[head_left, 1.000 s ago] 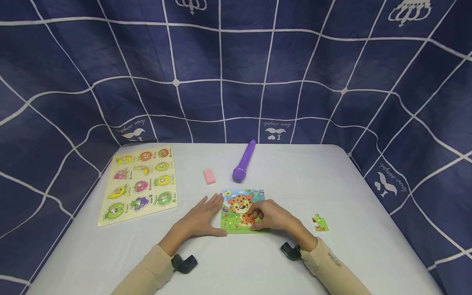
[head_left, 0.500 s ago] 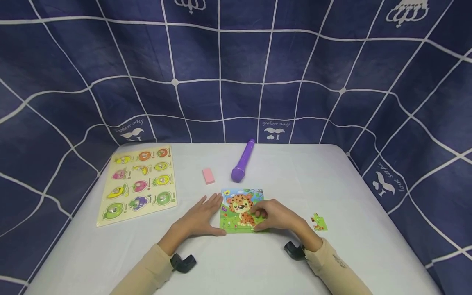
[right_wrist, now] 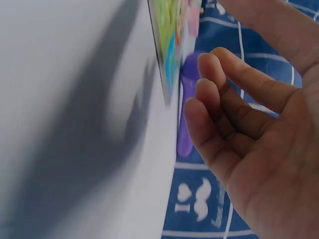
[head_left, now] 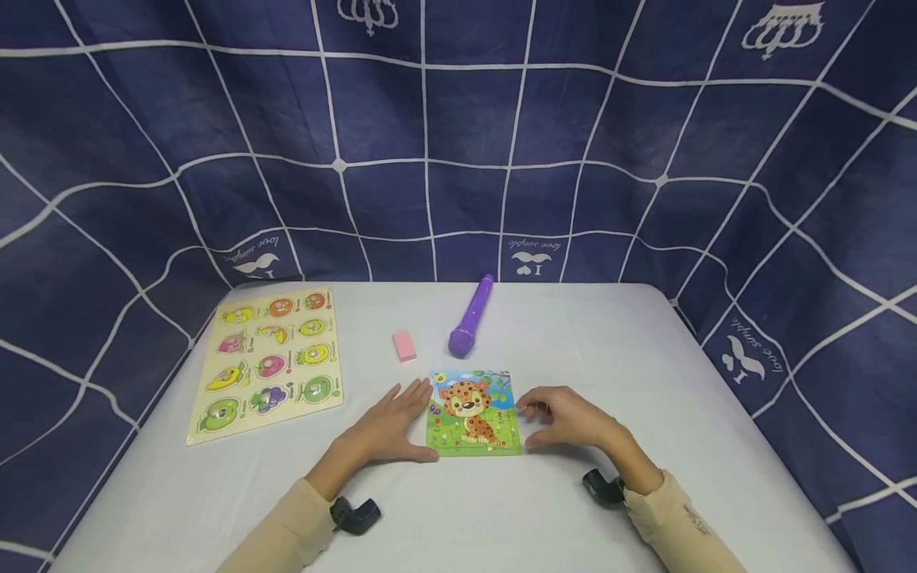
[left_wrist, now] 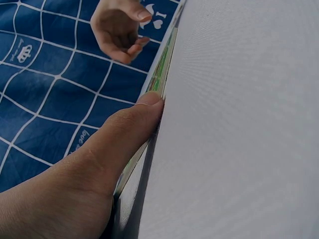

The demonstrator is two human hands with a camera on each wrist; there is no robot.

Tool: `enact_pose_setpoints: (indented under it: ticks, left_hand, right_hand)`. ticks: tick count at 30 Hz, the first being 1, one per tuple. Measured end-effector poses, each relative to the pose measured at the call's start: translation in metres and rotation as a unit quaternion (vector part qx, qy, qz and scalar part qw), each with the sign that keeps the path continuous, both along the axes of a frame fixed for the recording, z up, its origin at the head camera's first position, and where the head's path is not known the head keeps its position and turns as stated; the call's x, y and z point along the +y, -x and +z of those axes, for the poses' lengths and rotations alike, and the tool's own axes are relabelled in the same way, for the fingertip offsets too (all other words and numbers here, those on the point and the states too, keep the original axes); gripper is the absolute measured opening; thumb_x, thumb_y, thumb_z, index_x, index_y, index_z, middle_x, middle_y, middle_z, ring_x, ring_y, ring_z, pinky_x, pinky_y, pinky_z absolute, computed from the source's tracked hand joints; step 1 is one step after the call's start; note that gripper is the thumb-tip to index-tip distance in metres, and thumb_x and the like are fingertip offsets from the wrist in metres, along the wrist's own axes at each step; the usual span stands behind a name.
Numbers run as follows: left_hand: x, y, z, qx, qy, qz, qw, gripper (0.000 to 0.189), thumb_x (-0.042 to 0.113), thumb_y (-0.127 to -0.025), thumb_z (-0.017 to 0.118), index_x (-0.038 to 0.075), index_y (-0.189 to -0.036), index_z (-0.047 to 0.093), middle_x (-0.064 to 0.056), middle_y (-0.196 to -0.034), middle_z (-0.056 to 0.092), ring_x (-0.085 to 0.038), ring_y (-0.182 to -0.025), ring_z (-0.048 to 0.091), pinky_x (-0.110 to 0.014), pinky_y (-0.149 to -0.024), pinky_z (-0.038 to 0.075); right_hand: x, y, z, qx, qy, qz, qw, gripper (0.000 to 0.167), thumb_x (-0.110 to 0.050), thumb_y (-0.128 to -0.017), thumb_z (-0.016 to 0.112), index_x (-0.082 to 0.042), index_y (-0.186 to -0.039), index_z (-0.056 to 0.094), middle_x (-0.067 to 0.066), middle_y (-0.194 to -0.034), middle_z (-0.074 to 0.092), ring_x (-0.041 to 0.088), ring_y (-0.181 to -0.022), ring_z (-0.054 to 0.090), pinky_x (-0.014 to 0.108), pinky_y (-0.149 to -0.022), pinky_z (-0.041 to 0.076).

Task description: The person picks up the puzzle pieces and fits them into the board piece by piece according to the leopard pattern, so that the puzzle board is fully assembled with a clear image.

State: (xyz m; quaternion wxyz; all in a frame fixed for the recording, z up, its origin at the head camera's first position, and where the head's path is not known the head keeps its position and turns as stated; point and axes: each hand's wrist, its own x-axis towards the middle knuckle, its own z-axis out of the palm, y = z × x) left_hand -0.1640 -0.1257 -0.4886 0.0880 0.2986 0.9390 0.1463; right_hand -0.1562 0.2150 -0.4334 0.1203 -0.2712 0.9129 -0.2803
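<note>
A square jigsaw puzzle (head_left: 469, 414) with a cartoon leopard on green grass and blue sky lies flat on the table. My left hand (head_left: 390, 426) rests at its left side, fingers straight and spread, with the thumb against the near-left corner. In the left wrist view that thumb (left_wrist: 132, 124) lies along the puzzle's edge (left_wrist: 163, 64). Just off the right side of the puzzle is my right hand (head_left: 566, 418), loosely curled and holding nothing. The right wrist view shows its bent fingers (right_wrist: 214, 119) apart from the board. A loose puzzle piece seen earlier is mostly hidden behind the right hand and wrist.
Behind the puzzle lie a pink block (head_left: 404, 346) and a purple toy microphone (head_left: 471, 318). A wooden fruit peg board (head_left: 329, 390) sits at the left of the white table (head_left: 458, 517). A blue checked curtain (head_left: 466, 135) surrounds the back and sides.
My right hand has moved right, off the puzzle, uncovering its right part and covering most of the loose piece. The left hand has stayed in place.
</note>
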Motion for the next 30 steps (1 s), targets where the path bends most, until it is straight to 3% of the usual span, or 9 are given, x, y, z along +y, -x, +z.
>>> enact_pose_setpoints:
  ticks: [8, 30]
  left_hand:
    - [0.000, -0.001, -0.003, 0.010, 0.007, 0.000, 0.9999, 0.119, 0.081, -0.071, 0.059, 0.006, -0.155, 0.022, -0.008, -0.164, 0.017, -0.024, -0.152, 0.016, -0.047, -0.125, 0.014]
    - [-0.001, -0.002, 0.000, 0.003, -0.003, -0.001, 1.0000, 0.118, 0.079, -0.072, 0.061, 0.005, -0.154, 0.022, -0.009, -0.164, 0.017, -0.025, -0.152, 0.016, -0.047, -0.126, 0.013]
  right_hand:
    - [0.036, 0.002, 0.010, 0.004, -0.030, -0.058, 0.9979, 0.056, -0.027, -0.069, 0.087, -0.006, -0.116, 0.066, 0.001, -0.092, 0.064, 0.016, -0.082, 0.054, 0.020, -0.067, 0.046]
    - [0.111, -0.015, 0.004, -0.011, -0.044, -0.095, 0.9945, 0.059, -0.027, -0.069, 0.087, -0.003, -0.117, 0.064, -0.001, -0.091, 0.060, 0.012, -0.084, 0.053, 0.026, -0.072, 0.050]
